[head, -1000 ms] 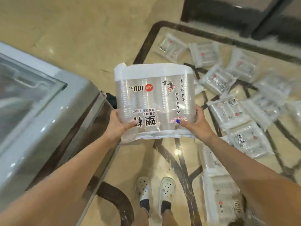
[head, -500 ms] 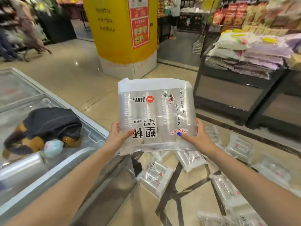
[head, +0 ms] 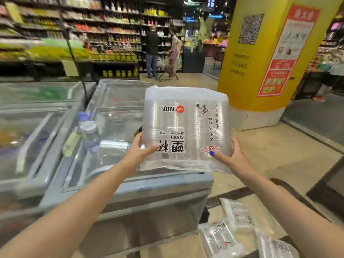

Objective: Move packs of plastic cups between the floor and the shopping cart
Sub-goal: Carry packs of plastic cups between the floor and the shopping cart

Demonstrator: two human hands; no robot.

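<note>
Overhead, in the head view, the left hand (head: 138,149) and the right hand (head: 229,157) each pinched a lower corner of a clear pack of plastic cups (head: 186,127), thumbs on its printed face, fingers hidden behind. It hung upright in the air above the near rim of a chest freezer (head: 149,185). More packs on the floor (head: 221,239) lay partly cut off at lower right. Bare floor opened rightward toward a yellow pillar (head: 260,53).
</note>
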